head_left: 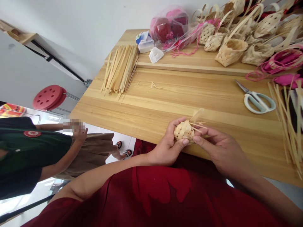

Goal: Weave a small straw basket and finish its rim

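Observation:
A small woven basket [183,130] of pale flat strips is held just above the table's front edge. My left hand [170,142] wraps round its left side, thumb pressed on the front. At its right side my right hand [214,143] is closed, thumb and fingertips pinching at the thin strip ends that stick out there. One wider strip end [198,114] points up and away from the basket. Exactly which strip lies between the right fingertips is partly hidden.
On the wooden table [151,104] lie a bundle of flat strips [120,71], scissors [258,99] and loose strips [285,126]. Several finished baskets [232,50] and a bag of red and pink yarn [170,26] fill the back. A person [35,145] stands left, near red stools [49,97].

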{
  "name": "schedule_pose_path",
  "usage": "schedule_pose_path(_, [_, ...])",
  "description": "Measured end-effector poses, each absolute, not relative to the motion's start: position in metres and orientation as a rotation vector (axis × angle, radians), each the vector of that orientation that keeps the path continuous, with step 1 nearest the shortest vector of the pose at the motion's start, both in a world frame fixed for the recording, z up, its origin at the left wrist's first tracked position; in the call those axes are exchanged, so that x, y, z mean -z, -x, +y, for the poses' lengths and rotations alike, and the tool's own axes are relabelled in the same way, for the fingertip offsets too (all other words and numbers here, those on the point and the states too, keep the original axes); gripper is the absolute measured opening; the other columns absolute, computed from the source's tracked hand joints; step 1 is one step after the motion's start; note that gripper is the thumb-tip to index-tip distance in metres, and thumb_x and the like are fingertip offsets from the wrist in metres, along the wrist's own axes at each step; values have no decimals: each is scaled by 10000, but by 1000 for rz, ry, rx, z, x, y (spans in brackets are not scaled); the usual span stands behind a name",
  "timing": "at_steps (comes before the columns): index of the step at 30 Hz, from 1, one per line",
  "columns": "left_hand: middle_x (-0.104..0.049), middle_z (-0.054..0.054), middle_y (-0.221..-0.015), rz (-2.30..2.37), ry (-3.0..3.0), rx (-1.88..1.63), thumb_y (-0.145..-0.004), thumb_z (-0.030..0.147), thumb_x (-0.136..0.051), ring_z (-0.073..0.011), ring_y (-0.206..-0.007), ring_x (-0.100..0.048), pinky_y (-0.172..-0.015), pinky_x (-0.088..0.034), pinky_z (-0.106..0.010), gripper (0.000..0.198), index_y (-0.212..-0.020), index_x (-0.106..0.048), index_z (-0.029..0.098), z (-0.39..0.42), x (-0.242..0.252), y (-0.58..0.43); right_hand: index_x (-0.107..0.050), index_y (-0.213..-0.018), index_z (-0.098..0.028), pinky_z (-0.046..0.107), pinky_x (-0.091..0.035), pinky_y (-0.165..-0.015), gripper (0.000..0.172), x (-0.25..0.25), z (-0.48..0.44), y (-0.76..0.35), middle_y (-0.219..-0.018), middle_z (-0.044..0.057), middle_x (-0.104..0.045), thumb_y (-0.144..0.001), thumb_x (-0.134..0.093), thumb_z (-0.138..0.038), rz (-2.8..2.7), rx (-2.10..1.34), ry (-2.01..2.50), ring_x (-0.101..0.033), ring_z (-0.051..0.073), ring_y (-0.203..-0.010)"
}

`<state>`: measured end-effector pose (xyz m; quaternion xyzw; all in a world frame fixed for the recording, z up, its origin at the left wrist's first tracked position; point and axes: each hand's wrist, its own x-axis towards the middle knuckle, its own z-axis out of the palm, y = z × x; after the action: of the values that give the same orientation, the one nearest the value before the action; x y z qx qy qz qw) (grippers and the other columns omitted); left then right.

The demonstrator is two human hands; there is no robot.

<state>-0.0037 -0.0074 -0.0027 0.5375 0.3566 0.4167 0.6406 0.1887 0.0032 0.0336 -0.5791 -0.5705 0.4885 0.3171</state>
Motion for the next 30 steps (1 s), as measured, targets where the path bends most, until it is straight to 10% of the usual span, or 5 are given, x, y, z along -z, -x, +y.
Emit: schedule_pose_path(30, [-648,-70,-1298,789,-599,-1029,-937,454,-743,-204,-1011,-675,-860,-619,-375,547,-1431,-557,309,-2,-8,-8,-777,-807,-289,527,-483,-1124,230,-30,4,-193,-1170,70,-788,-900,-719,-491,-1565,-1039,1459,-674,327,-1249])
